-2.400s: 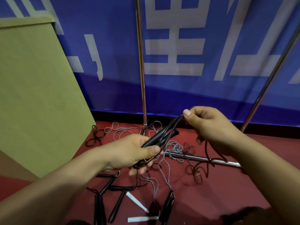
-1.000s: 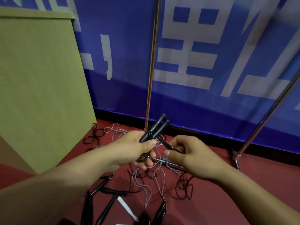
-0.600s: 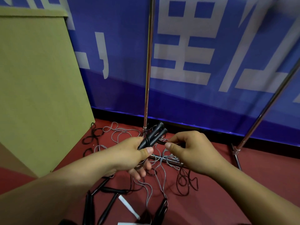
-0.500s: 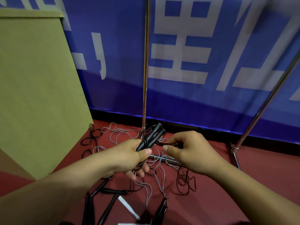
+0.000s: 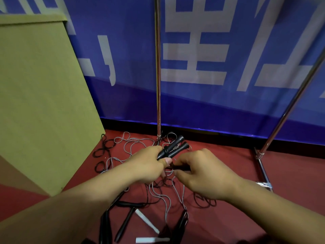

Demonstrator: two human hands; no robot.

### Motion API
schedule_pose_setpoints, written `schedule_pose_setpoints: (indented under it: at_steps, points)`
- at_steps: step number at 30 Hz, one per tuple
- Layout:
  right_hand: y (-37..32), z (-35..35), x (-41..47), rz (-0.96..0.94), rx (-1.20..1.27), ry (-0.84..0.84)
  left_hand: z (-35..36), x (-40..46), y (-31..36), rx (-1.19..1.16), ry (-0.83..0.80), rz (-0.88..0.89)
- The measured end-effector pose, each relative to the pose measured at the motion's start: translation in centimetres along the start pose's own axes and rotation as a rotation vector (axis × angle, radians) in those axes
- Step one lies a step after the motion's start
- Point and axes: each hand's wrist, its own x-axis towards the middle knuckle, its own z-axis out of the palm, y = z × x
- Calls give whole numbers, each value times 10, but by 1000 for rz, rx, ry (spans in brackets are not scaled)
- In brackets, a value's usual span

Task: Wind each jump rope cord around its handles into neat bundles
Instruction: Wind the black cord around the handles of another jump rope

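Handles (image 5: 173, 149) paired in left hand (image 5: 149, 166) fist, few cord (image 5: 165, 150) turns on them. Right hand (image 5: 202, 175) pinches cord, grip point hidden. Loose ropes (image 5: 163, 192) tangled on floor (image 5: 228, 217), lower handles cut off.

The right hand (image 5: 205, 175), raised beyond the handles' (image 5: 173, 149) tips 2.4 s ago with the black cord (image 5: 177, 166) pulled taut, has dropped beside the left hand (image 5: 147, 166); cord loops now circle the handles.
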Motion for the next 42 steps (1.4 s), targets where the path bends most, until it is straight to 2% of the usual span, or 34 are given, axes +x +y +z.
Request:
schedule_pose_setpoints:
  at_steps: [5, 11, 17, 20, 22, 26, 29, 33, 38, 42]
  points:
    - [3, -6, -2, 20, -22, 84, -3, 4, -3, -36, -77, 37]
    - [4, -15, -1, 33, -154, 92, 1, -4, 7, -33, -276, 91]
    - [8, -19, 0, 115, -157, 142, 0, -8, 8, 38, -293, 179]
    - [14, -18, 1, 125, -139, 199, -1, -9, 9, -49, -322, 187]
    - [16, -17, 2, 131, -121, 195, -2, -12, 12, -86, -364, 189]
    - [17, -14, 6, 136, -88, 156, 0, -17, 14, -17, -393, 212]
    - [21, -19, 12, 206, 86, 114, 0, -18, 13, 11, -408, 216]
    - [19, -25, 16, 332, 556, -52, -4, -25, 23, -21, -501, 276]
    - [20, -29, 21, 442, 731, -180, -3, -33, 35, -129, -580, 323]
    - [21, -30, 21, 440, 857, -290, -5, -33, 36, -270, -651, 338]
